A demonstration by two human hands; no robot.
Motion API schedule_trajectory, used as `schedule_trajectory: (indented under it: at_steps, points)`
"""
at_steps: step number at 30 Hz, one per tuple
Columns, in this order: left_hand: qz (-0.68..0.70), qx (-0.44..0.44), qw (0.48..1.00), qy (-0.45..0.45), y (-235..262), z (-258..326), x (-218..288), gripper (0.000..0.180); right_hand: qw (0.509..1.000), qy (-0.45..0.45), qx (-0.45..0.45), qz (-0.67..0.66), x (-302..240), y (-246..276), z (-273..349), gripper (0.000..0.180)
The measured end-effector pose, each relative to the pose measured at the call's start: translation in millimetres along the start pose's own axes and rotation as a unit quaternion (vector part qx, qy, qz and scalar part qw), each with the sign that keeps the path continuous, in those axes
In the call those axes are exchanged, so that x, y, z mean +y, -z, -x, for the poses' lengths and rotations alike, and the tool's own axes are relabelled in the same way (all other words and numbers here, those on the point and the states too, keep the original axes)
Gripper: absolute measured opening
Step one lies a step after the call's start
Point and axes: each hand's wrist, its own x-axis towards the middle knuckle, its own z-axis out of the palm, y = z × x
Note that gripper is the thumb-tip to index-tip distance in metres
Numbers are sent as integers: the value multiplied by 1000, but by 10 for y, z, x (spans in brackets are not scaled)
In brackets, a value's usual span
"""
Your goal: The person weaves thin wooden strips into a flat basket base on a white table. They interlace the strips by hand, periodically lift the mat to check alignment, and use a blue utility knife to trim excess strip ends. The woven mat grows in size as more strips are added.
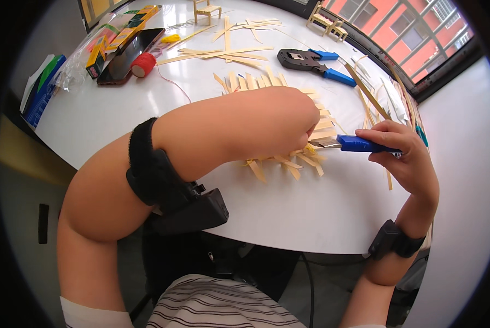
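Observation:
A woven piece of pale flat strips (326, 124) lies on the table, its loose ends sticking out on several sides. My left hand (294, 117) is closed at its right part, fingers curled under and mostly hidden; forearm and hand cover the middle of the weave. In my right hand (401, 145) is a blue utility knife (357, 144), blade out and pointing left. The blade tip reaches the strips right beside the left hand's curled fingers. Whether it touches a strip is too small to tell.
Beyond the weave lie a blue-handled crimping tool (305, 59) and loose strips (228, 54). A red thread spool (143, 65) and a black phone (130, 57) are at far left. Small chairs (206, 11) stand at the back. More strips (368, 93) lie right.

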Motion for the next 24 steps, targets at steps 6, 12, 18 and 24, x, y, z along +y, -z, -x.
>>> schedule_trajectory:
  at_steps: [6, 12, 18, 24]
  points:
    - [-5, 41, 999, -10, 114, 207, 192, 19, 1000, 4, -10, 24, -3, -1, -21, 49]
    - [-12, 20, 999, -48, 110, 138, 74, 20, 999, 2, -3, 36, -33, -32, -44, 49]
    - [-29, 21, 999, -22, -178, -13, -143, 20, 995, 28, 26, 89, -97, -74, -46, 50]
    - [-31, 20, 999, -22, -110, 32, -100, 19, 997, 6, 29, 69, -53, -51, -26, 50]
